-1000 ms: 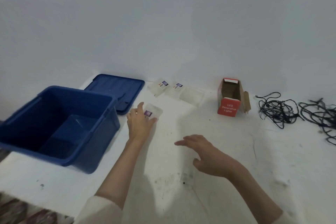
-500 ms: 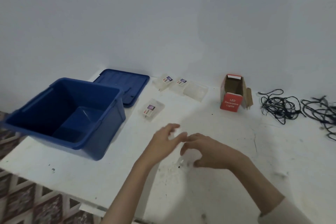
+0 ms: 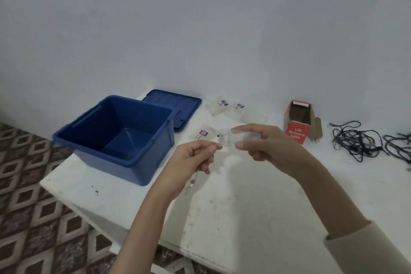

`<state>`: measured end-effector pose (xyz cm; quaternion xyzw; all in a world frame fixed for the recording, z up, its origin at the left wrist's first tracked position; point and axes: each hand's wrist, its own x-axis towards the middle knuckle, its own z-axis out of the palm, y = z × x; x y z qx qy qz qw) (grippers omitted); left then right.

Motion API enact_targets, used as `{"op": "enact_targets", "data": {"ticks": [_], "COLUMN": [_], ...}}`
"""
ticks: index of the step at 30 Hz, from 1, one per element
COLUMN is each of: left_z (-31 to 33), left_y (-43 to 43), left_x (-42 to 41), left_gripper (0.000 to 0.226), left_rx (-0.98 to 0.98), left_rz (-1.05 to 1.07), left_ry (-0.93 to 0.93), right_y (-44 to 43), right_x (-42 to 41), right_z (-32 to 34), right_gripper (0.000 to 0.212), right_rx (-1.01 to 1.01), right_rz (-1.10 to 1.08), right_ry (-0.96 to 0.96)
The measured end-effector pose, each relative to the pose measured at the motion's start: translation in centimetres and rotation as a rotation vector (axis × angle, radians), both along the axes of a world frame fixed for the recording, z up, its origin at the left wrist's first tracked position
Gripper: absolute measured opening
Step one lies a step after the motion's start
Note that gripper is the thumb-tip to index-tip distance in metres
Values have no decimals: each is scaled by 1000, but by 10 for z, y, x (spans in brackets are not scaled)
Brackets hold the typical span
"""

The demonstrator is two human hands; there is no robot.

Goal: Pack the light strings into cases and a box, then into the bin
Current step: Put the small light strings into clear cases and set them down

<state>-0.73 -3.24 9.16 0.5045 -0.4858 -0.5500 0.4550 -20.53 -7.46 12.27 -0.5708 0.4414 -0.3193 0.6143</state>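
My right hand grips a small clear plastic case above the white table. My left hand pinches the case's left edge; a thin clear wire with a small bulb dangles below that hand. Another clear case with a purple label lies on the table just behind my left hand. More clear cases lie by the wall. An open red cardboard box stands at the right. Two tangles of black light string lie further right. The open blue bin stands at the left.
The bin's blue lid lies flat behind the bin against the wall. The table's front and left edges drop to a patterned tiled floor. A second black tangle runs off the right edge of view.
Both hands rose from the tabletop with a clear case between them. A second ago my left hand rested on the labelled case, which now lies alone. The view tilted down and left.
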Motion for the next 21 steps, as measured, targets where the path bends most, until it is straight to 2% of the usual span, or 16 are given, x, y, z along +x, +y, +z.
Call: {"op": "enact_targets", "data": {"ticks": [2,4,6,8,10,12,13,15,17,18,19,21], "left_z": [12,22,29,35,42,54,60,76,99,111,122,144], "left_y": [-6,-13,-20,-26,-29,-27,-25,-18,-13,-13,-14,-23], "left_x": [-5,-13,-24,-40,-58,-70,-72,-73,-74,-73,-73,-70], "left_gripper": [16,18,23,29,28,23,26,29,30,31,35,38], "left_rx": [-153,-332,-461,-480,-438,-467,-513,-618,-706,-768,-844,-938], "left_rz": [106,218,248,204,150,121,100,4,-64,-51,-28,-26], "left_ry": [-86,-271,-442,-483,-397,-421,-494,-730,-1031,-1142,-1195,-1222], "right_y": [1,5,12,19,22,21,20,13,4,-1,-4,-4], "right_x": [-2,-2,0,3,7,8,5,-6,-21,-29,-36,-48], "right_z": [9,19,33,54,75,87,90,93,93,93,96,102], "right_gripper": [34,50,63,45,21,13,16,24,30,33,36,36], "right_rx": [205,404,487,437,257,-91,-329,-871,-1266,-1316,-1260,-960], "right_rz": [-15,-16,-94,-273,-394,-482,-554,-703,-639,-547,-442,-225], "right_ry": [-262,-598,-930,-1134,-1194,-1023,-827,-267,336,558,716,854]}}
